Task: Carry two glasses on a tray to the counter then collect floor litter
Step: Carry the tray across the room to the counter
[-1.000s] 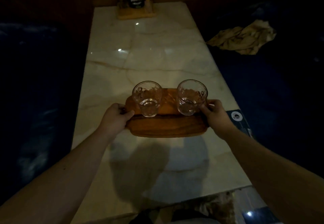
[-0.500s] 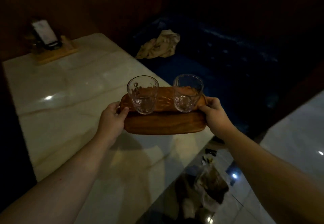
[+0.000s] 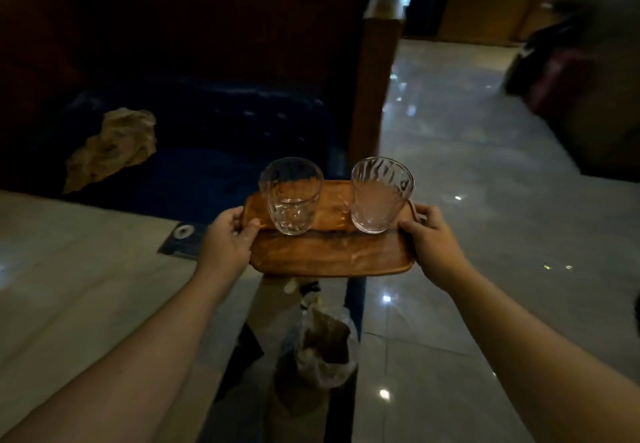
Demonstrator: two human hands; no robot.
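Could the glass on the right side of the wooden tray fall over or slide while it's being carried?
The clear ribbed glass is probably breakable, being thin see-through glass. It stands loose on the smooth brown wooden tray near the right hand, with only a low rim, so a tilt might make it slide. It looks empty and taller than wide, so likely light and tippable.

Single head-worn wide view, forward and down, close over the tray [image 3: 332,252] between both forearms.

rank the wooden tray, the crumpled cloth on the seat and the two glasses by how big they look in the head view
1. wooden tray
2. crumpled cloth, though it lies farther away
3. left glass and right glass: they look about alike, so unranked
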